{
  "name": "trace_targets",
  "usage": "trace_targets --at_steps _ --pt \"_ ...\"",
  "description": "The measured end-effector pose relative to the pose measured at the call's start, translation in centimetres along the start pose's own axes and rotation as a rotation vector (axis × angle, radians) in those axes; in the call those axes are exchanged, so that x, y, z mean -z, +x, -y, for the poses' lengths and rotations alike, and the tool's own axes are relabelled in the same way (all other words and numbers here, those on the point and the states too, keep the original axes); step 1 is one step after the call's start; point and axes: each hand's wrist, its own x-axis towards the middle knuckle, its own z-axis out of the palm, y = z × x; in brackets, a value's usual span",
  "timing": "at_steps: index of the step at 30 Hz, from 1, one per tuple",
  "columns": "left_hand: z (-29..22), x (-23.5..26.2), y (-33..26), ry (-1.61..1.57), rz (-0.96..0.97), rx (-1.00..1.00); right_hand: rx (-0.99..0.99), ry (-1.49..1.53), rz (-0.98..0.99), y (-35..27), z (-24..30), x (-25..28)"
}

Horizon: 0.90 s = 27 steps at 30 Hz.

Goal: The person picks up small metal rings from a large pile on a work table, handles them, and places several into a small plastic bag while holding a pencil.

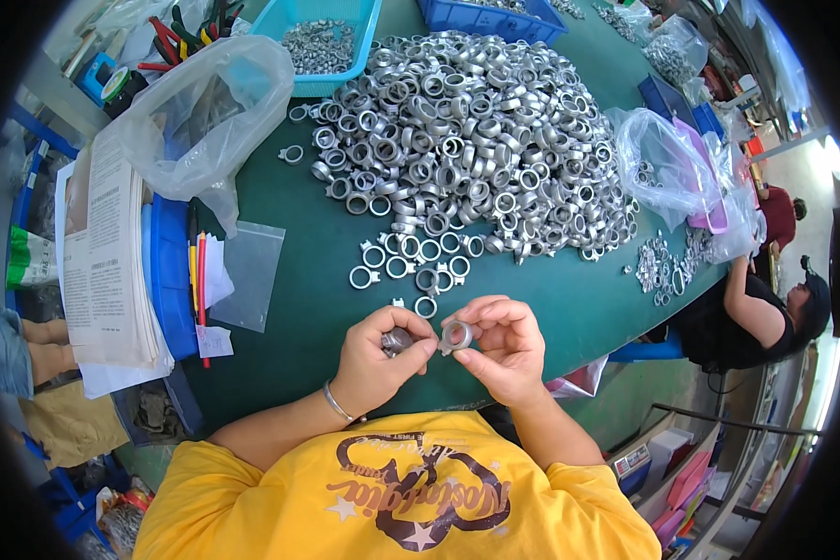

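Observation:
Between the thumb and fingers of my right hand (506,350) is a grey metal ring (456,335) with a small lug, its round opening facing up toward me. Close beside it, my left hand (379,359) is closed around another metal ring (397,342), partly hidden by the fingers. The fingertips of both hands nearly meet at the held ring. Just beyond my hands several loose rings (426,307) lie on the green table (317,271). Behind them rises a large heap of the same metal rings (467,140).
A clear plastic bag (205,112) and a blue tray (173,280) with papers (112,261) stand at left. Baskets of small parts, one turquoise (359,56) and one blue (495,21), are at the back. Right, a person (756,308) sits near small metal pieces (658,266).

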Motion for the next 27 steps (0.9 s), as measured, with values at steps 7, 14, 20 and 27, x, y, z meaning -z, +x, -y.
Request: trace_targets --at_steps 7,14,20,27 --pt "-0.4 0.0 0.3 -0.132 0.071 0.231 0.166 -0.340 0.035 -0.2 0.1 -0.5" --pt "0.3 0.5 0.3 -0.610 0.090 0.393 0.281 -0.676 0.251 1.1 1.7 -0.8" --pt "0.6 1.7 1.2 -0.768 -0.038 0.198 0.156 -1.138 -0.104 4.0 -1.1 -0.2" --pt "-0.3 0.8 0.9 -0.523 -0.116 0.188 0.032 -1.230 -0.041 5.2 -1.5 0.1"
